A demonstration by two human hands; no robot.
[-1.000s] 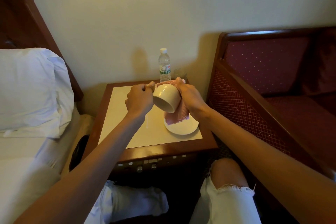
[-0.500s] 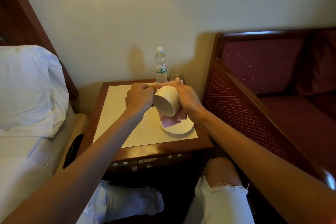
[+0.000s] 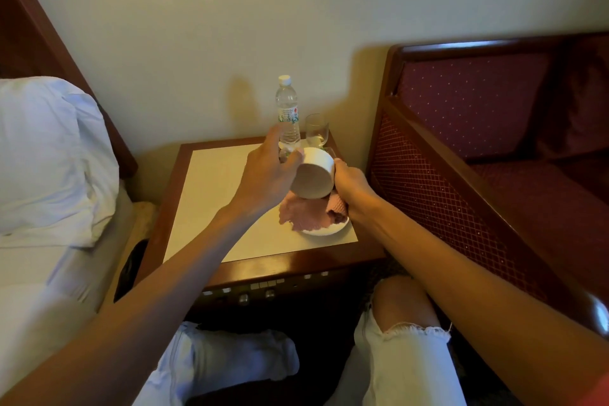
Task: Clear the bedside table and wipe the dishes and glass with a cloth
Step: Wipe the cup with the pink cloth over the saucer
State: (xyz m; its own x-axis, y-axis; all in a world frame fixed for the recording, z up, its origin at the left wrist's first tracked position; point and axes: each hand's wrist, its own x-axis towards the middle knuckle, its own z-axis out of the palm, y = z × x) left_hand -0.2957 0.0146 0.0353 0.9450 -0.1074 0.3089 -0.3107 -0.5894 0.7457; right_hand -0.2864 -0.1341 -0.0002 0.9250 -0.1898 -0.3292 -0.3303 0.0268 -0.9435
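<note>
Cup (image 3: 313, 175), long axis tilted, near end lowest, in curled left hand (image 3: 267, 175); right hand (image 3: 350, 185) clutching cloth (image 3: 308, 215) alongside.

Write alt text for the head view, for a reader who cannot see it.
A person holds a white cup tipped on its side over a bedside table, the left-hand grip round its wall, the right-hand grip holding a pink cloth that drapes onto a white saucer below. A water bottle and a glass stand at the table's back edge.
</note>
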